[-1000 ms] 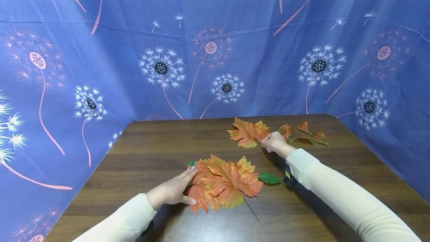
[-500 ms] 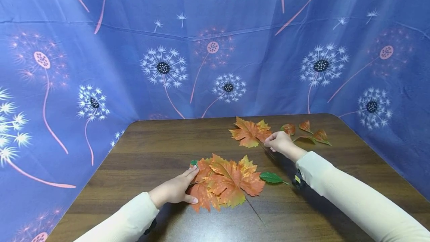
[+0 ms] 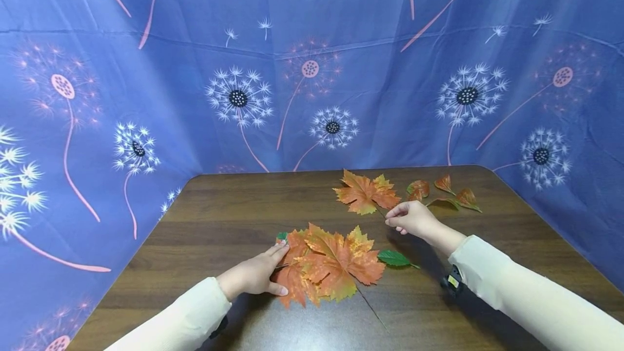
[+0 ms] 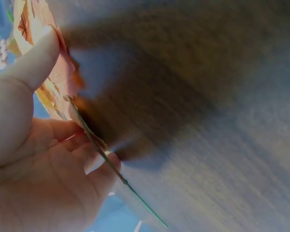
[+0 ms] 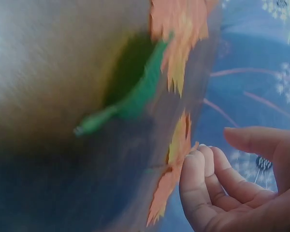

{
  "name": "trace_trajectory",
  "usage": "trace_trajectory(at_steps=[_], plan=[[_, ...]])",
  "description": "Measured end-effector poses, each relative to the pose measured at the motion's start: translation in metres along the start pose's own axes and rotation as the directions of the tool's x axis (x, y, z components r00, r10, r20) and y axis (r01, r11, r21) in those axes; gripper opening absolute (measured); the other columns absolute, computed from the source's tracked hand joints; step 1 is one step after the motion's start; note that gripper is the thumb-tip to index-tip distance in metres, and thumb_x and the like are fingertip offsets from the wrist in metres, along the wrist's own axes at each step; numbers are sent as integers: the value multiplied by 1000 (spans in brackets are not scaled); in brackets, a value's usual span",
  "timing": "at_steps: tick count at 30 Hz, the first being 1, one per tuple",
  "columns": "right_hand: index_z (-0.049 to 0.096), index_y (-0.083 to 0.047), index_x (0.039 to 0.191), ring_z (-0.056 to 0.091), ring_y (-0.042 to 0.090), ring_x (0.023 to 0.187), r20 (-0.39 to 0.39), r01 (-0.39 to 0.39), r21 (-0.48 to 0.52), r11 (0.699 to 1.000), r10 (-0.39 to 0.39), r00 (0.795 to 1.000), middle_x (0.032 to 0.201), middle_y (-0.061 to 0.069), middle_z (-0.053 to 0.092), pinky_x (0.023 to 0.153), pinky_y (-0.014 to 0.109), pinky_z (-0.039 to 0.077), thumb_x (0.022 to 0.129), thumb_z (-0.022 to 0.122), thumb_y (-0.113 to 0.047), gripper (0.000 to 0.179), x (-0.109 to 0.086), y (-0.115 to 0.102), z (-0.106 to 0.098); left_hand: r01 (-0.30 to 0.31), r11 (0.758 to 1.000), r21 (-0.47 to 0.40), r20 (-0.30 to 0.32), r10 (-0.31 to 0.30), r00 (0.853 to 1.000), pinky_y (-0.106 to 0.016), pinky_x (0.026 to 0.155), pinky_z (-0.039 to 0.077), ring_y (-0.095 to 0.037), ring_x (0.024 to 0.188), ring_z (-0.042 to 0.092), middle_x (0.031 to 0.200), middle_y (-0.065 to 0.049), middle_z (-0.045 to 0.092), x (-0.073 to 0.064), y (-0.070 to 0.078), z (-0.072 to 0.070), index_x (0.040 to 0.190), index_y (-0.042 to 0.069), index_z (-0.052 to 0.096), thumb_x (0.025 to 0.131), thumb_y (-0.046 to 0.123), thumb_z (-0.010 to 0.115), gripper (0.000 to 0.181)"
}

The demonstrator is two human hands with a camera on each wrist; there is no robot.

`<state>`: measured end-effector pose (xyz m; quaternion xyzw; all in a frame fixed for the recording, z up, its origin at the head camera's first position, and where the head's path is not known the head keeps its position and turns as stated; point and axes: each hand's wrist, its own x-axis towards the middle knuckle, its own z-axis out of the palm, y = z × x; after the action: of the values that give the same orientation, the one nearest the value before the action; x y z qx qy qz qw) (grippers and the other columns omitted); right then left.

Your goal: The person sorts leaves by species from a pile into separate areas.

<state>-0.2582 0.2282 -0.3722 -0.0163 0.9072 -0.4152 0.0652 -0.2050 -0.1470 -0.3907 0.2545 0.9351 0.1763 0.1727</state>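
A cluster of overlapping orange artificial maple leaves (image 3: 336, 264) lies on the brown table, a thin stem (image 3: 371, 306) trailing from its front. My left hand (image 3: 253, 275) rests at the cluster's left side, thumb and fingers spread along its edge; a stem (image 4: 111, 166) crosses by its fingers in the left wrist view. Farther back lies another orange maple leaf (image 3: 363, 191). Beside that leaf's stem my right hand (image 3: 414, 221) hovers with bent fingers. In the right wrist view, the thumb (image 5: 246, 137) stands apart from the curled fingers.
A green leaf (image 3: 395, 258) lies right of the cluster, and a bit of green (image 3: 281, 236) shows by the left fingertips. Several small reddish leaves (image 3: 465, 197) lie at the back right. A blue dandelion-print cloth (image 3: 292, 26) hangs behind the table (image 3: 234, 199).
My right hand has drawn back from the rear maple leaf's base, slightly right and toward me, and that leaf shows more. My left hand stays at the cluster.
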Motion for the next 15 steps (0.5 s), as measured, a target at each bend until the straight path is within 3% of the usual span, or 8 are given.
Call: trace_trajectory(at_steps=[8,15], plan=[[68,2,101,62,19,69,84,51,39,998,-55,995,83,10,66,64,35,56,88,68,-13,20,-32,-10,15,8,1000,-28,-14,-9,1000,-53,112,31,-38,145,25,158,-21,22,0,-1,-1,151,-3,25,80,31,79,96],[67,5,97,58,16,60,188,148,71,986,-159,969,72,4,62,54,31,53,85,72,-12,21,-56,-14,32,1,997,-71,-10,-2,1000,-55,111,32,-39,145,25,160,-20,19,0,-4,3,153,-1,21,83,35,76,96]])
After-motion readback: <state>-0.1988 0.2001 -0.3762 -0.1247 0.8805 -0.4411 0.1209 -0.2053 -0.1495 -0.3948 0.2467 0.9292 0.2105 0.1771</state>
